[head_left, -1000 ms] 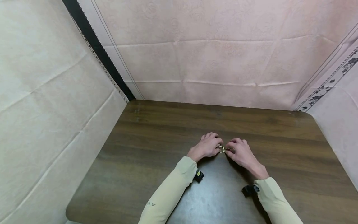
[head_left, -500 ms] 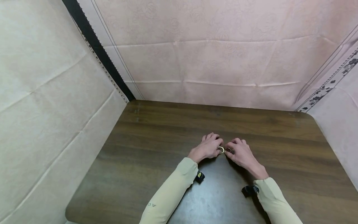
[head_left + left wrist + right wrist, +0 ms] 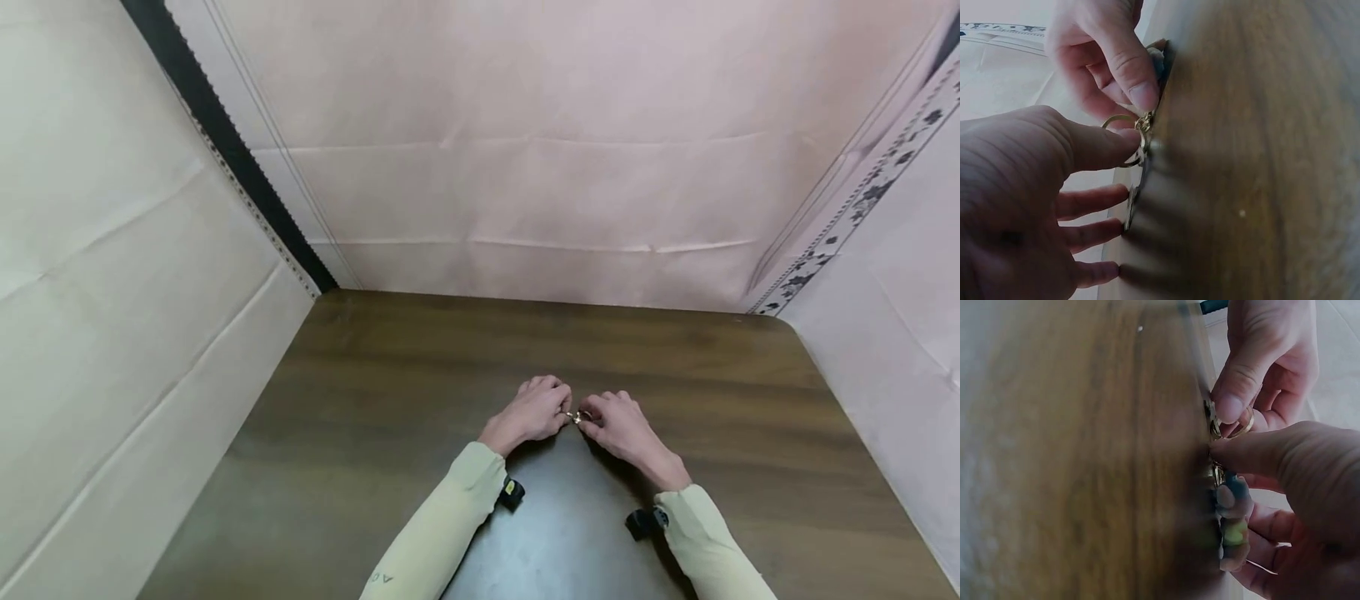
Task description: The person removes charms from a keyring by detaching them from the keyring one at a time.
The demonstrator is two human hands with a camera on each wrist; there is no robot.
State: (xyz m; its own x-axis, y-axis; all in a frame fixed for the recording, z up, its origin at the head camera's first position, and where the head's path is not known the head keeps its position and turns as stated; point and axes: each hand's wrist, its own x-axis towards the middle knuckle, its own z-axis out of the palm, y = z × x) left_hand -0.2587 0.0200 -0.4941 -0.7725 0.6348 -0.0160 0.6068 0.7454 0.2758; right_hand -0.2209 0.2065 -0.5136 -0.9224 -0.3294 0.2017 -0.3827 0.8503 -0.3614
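Note:
A gold key ring (image 3: pixel 1117 117) is pinched by my left hand (image 3: pixel 531 410), thumb against it in the left wrist view. A flat metal piece that looks like a key (image 3: pixel 1130 206) hangs from the ring along my left fingertips. My right hand (image 3: pixel 621 429) pinches the small gold chain (image 3: pixel 1145 121) joined to the ring. A charm with blue, yellow-green and pale parts (image 3: pixel 1235 531) lies by my right fingers in the right wrist view, partly hidden. In the head view, the ring is small and partly covered by fingers.
Both hands are low over a brown wooden table (image 3: pixel 420 367). Pale cloth hangs behind the table (image 3: pixel 487 192) and at both sides. A small black camera sits on the left wrist (image 3: pixel 512 494) and another on the right wrist (image 3: pixel 642 523).
The head view has shifted, so table and hands appear lower and further left. The ring, seen as a round loop before, now shows narrower between the hands. Both hands keep their hold.

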